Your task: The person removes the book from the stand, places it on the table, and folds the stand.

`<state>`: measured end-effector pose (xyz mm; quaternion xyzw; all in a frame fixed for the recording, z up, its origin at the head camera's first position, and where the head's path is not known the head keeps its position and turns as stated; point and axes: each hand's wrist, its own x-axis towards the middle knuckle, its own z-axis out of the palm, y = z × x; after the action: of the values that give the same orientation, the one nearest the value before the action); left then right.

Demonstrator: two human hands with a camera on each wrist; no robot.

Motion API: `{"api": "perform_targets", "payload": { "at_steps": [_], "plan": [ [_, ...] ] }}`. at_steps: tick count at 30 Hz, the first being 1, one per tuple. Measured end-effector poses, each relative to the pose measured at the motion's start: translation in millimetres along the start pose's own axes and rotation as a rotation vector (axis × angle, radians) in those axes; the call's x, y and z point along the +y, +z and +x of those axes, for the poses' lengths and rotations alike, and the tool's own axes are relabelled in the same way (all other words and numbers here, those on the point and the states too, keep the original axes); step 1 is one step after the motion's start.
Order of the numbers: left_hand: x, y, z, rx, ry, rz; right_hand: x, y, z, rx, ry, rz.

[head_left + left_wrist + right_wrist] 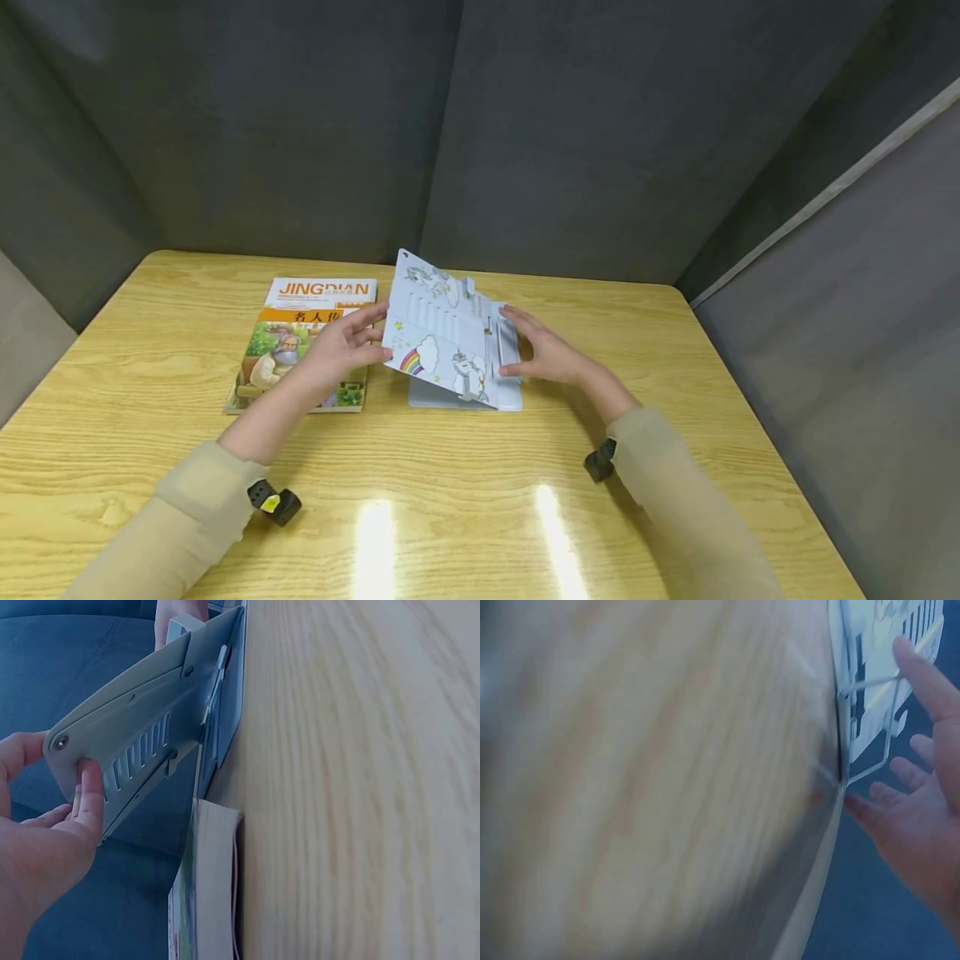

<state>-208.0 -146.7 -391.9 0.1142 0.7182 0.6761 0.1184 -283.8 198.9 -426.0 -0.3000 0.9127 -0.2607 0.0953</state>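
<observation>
A white metal book stand (435, 333), printed with unicorns, a cloud and a rainbow, sits mid-table with its slotted panel tilted up from the base (442, 402). My left hand (339, 348) grips the panel's raised left edge. In the left wrist view, its fingertips press the panel's plain underside (142, 712). At the stand's right side is my right hand (551, 352), thumb and fingers spread apart. The right wrist view shows a bent wire support (889, 739) standing out from the stand, with the right thumb (922, 675) close by its upper end.
A paperback book (273, 337) with an orange and white cover lies flat left of the stand, partly behind the left hand. Wood-grain table (457, 483) extends on all sides. Dark padded partitions (300, 125) rise behind and at both sides.
</observation>
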Motion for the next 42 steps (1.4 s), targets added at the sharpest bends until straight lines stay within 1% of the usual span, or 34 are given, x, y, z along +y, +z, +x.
{"api": "perform_targets", "payload": {
  "at_steps": [5,10,12,16,18,26,34,42],
  "plan": [
    [-3.7,-2.1,-0.6,-0.003,-0.017,-0.023,7,-2.4,5,-0.053,0.0,-0.001],
    [-9.0,-3.3,-1.1,0.01,-0.041,-0.003,10,-5.5,8,-0.088,0.024,0.022],
    [-12.1,-2.9,-1.2,0.003,-0.053,-0.003,12,-5.8,9,-0.094,0.03,0.024],
    [-17.8,0.1,-1.8,-0.018,-0.073,-0.005,18,-7.2,10,-0.093,0.042,0.013],
    [-18.5,1.9,-2.0,-0.017,-0.081,0.003,20,-8.0,9,-0.089,0.05,0.01],
    [-20.1,4.5,-0.8,0.018,-0.143,0.018,21,-9.6,9,-0.091,0.077,0.001],
    [-26.2,4.5,1.3,0.036,-0.175,0.018,24,-9.8,10,-0.082,0.08,-0.011],
    [-29.5,3.8,2.8,0.039,-0.203,0.082,25,-8.3,11,-0.077,0.097,-0.02]
  ]
}}
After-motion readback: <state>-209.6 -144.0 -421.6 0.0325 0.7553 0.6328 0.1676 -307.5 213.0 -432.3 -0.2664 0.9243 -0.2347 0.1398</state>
